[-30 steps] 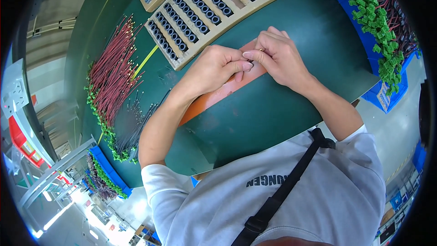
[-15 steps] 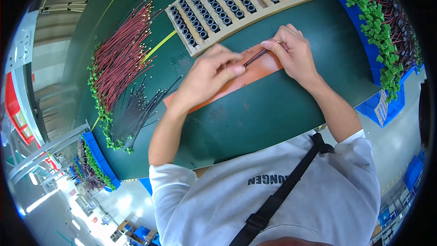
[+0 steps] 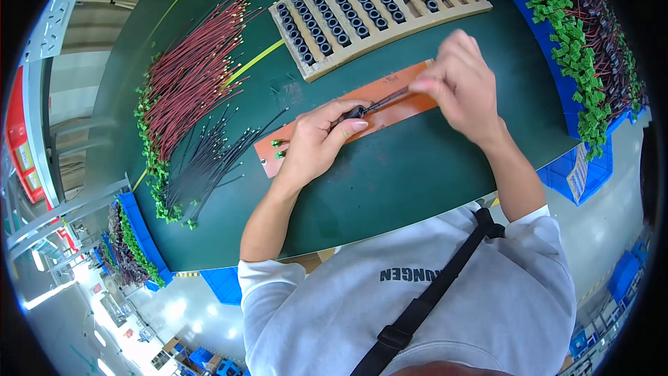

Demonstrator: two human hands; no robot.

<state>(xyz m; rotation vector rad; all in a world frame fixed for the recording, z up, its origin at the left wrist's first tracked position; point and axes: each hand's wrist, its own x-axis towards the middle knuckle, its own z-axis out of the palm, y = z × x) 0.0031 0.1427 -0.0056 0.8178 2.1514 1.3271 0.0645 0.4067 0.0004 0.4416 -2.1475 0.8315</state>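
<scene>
My left hand [image 3: 313, 141] is closed around a black ring core [image 3: 355, 112], gripped between thumb and fingers above an orange board [image 3: 410, 106]. Thin dark wires [image 3: 388, 100] run from the core to my right hand [image 3: 465, 87]. That hand is somewhat blurred, its thumb and fingers pinched on the wire ends over the board's right end. Small green connectors [image 3: 280, 145] show at the left end of the board, beside my left wrist. Whether they belong to the held wires is hidden by my left hand.
A wooden tray [image 3: 376, 47] with rows of black ring cores lies beyond the board. Red wires [image 3: 198, 56] and black wires [image 3: 216, 146] with green connectors spread at left. Blue bins [image 3: 557, 63] with bundled wires stand right and lower left [image 3: 142, 240].
The black core now shows in my left hand. My right hand has moved slightly up and away from my left, and a longer stretch of wire shows between them. Green connectors have come into sight.
</scene>
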